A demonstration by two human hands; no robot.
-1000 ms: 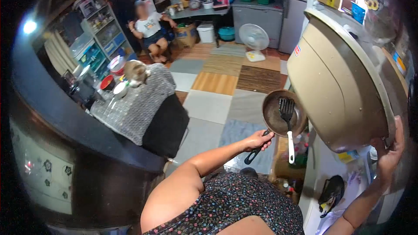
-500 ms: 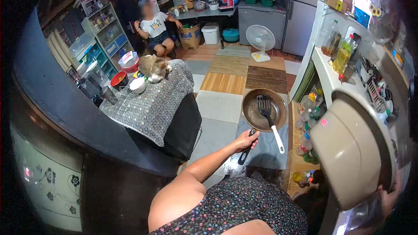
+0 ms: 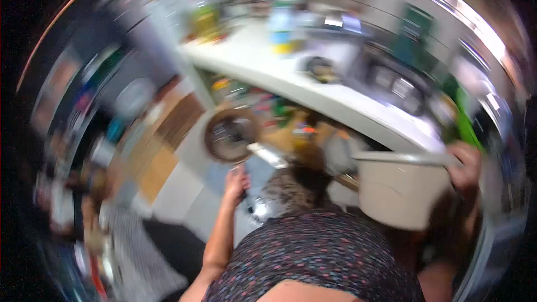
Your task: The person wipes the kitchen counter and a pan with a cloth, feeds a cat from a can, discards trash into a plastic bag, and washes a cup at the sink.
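Note:
My left hand [image 3: 237,183] is closed round the dark handle of a frying pan [image 3: 211,141], held out over the floor at the left of my body. A slotted turner [image 3: 267,155] lies in the pan, its white handle sticking out over the rim to the right. With my right hand [image 3: 466,166] I grip the rim of a beige plastic basin [image 3: 394,193], which hangs upright beside the counter's front edge. Motion smears the whole view, so the inside of the basin cannot be seen.
A white counter [image 3: 251,67] runs across in front, bearing a bottle of yellow liquid [image 3: 206,22], a blue-and-yellow bottle [image 3: 281,28] and a blurred stove [image 3: 397,84]. Several bottles stand beneath it. At lower left is a cloth-covered table [image 3: 137,246]; a fan [image 3: 135,98] stands farther back.
My view has swung right, toward the counter. The basin has turned from tilted on its side to rim up and sits lower. Pan and turner are still in my left hand.

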